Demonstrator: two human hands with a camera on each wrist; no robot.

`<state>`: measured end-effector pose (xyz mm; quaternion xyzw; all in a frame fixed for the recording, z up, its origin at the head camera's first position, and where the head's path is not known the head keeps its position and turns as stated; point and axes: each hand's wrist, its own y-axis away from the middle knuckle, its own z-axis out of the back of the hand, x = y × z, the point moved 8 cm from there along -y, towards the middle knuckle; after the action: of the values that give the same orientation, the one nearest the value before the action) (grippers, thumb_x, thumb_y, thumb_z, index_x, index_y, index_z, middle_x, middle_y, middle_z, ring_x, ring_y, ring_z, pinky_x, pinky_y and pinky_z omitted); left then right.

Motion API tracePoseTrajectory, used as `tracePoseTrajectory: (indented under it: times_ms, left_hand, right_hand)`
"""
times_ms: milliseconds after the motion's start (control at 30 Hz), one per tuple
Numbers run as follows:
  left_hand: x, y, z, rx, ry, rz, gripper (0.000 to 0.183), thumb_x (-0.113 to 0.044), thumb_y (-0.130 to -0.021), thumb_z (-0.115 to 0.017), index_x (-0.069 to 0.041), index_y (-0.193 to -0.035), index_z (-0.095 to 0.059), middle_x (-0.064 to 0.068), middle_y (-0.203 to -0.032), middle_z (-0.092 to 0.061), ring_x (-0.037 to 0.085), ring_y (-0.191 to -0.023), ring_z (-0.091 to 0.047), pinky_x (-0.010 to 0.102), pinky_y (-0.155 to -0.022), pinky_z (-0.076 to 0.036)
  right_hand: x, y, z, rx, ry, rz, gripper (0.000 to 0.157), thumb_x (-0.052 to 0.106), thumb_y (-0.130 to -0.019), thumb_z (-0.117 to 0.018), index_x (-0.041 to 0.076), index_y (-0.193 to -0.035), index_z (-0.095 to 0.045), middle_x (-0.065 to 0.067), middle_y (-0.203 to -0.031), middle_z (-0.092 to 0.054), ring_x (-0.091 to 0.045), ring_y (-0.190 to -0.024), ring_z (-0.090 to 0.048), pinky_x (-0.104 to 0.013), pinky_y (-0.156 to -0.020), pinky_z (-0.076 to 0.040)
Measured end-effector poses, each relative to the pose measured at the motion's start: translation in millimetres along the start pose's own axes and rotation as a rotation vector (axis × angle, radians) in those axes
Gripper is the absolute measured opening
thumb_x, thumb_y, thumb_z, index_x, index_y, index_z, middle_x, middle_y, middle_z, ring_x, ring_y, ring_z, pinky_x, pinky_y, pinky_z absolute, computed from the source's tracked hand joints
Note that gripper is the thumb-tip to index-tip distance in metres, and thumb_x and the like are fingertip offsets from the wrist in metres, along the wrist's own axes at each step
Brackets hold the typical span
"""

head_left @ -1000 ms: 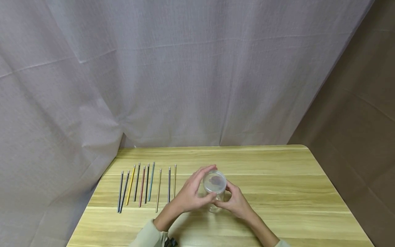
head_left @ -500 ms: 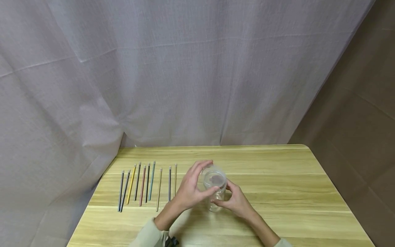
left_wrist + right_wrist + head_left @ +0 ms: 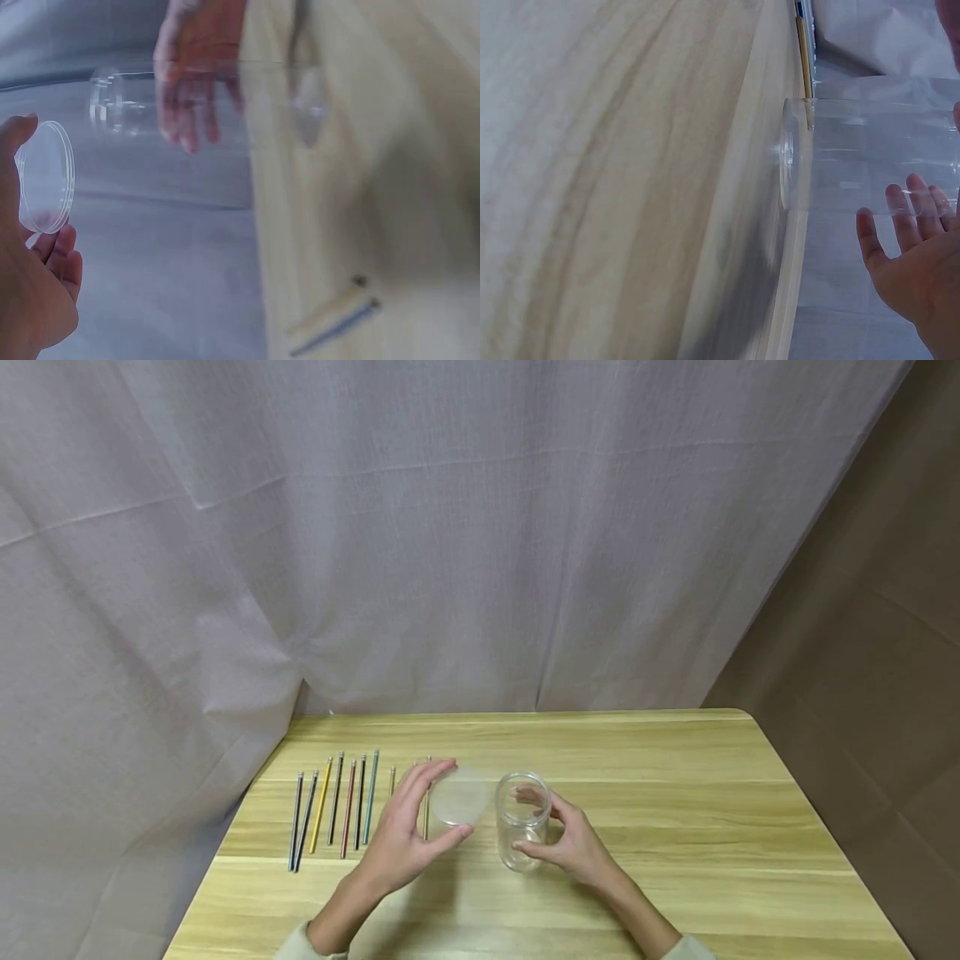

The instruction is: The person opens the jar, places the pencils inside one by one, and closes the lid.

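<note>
Lid off, the clear round plastic jar [image 3: 522, 820] stands upright on the light wooden desk [image 3: 675, 827], its mouth uncovered. The right hand [image 3: 573, 843] curls its fingers and thumb round the jar's side, gripping it from the right; the left wrist view shows those fingers [image 3: 187, 112] through the clear wall. Just left of the jar, apart from it, the left hand [image 3: 405, 835] holds the flat clear round plastic lid [image 3: 459, 797], pinched at its rim between thumb and fingertips and raised above the desk. Further left of the jar, a row of thin coloured pencils [image 3: 345, 806] lies side by side on the desk, the nearest ones partly hidden behind the left hand. Behind the jar, past the desk's far edge, hangs a grey cloth curtain [image 3: 420, 543].
</note>
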<state>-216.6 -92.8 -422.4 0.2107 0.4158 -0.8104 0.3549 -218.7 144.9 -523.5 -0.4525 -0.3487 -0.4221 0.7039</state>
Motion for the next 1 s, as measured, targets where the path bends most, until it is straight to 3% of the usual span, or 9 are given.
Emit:
tracePoseTrajectory:
  times_ms: [133,300,500,667,1000]
  left_hand:
    - [13.1,25.8,1.5,0.02,-0.06,0.012,0.082,-0.036,-0.086,-0.09,-0.019,-0.155,-0.05,-0.003,-0.151,-0.056,0.025,-0.139,-0.052,0.061,-0.109,-0.046]
    - [31.0,54.7,-6.8,0.042,-0.12,0.039,0.081,-0.036,-0.084,-0.091,-0.013,-0.152,-0.053,-0.003,-0.148,-0.058,0.022,-0.133,-0.057,0.061,-0.105,-0.049]
    - [50.7,82.6,-23.0,0.109,-0.148,0.131,0.08,-0.037,-0.081,-0.092,-0.011,-0.148,-0.058,-0.001,-0.146,-0.061,0.022,-0.134,-0.056,0.058,-0.105,-0.05]
    - [61.8,98.7,-38.4,0.177,-0.188,0.176,0.076,-0.039,-0.081,-0.093,-0.011,-0.144,-0.061,-0.003,-0.142,-0.063,0.018,-0.128,-0.057,0.051,-0.103,-0.051]
    - [68.9,115.2,-51.1,0.213,-0.258,0.155,0.076,-0.053,-0.082,-0.089,-0.013,-0.141,-0.063,-0.003,-0.137,-0.064,0.018,-0.119,-0.06,0.043,-0.092,-0.056]
  right_hand:
    - [-0.5,-2.5,0.3,-0.005,0.019,0.002,0.073,0.022,-0.083,-0.094,0.014,-0.147,-0.06,-0.007,-0.141,-0.068,-0.031,-0.129,-0.063,-0.05,-0.103,-0.051]
    - [-1.7,-5.5,-0.5,-0.008,0.009,0.011,0.072,0.02,-0.083,-0.094,0.015,-0.146,-0.06,-0.01,-0.141,-0.068,-0.032,-0.13,-0.062,-0.049,-0.103,-0.052]
    - [-2.4,-7.2,-3.0,-0.008,-0.001,0.016,0.071,0.02,-0.083,-0.094,0.015,-0.146,-0.061,-0.011,-0.14,-0.068,-0.033,-0.13,-0.062,-0.049,-0.103,-0.052]
    - [-2.0,-7.2,-3.4,-0.009,-0.003,0.02,0.071,0.019,-0.083,-0.094,0.013,-0.145,-0.061,-0.009,-0.14,-0.069,-0.033,-0.129,-0.063,-0.051,-0.103,-0.051]
    - [-3.1,-7.7,-2.9,-0.012,-0.011,0.017,0.072,0.018,-0.082,-0.094,0.014,-0.146,-0.061,-0.006,-0.14,-0.069,-0.032,-0.13,-0.062,-0.054,-0.104,-0.051]
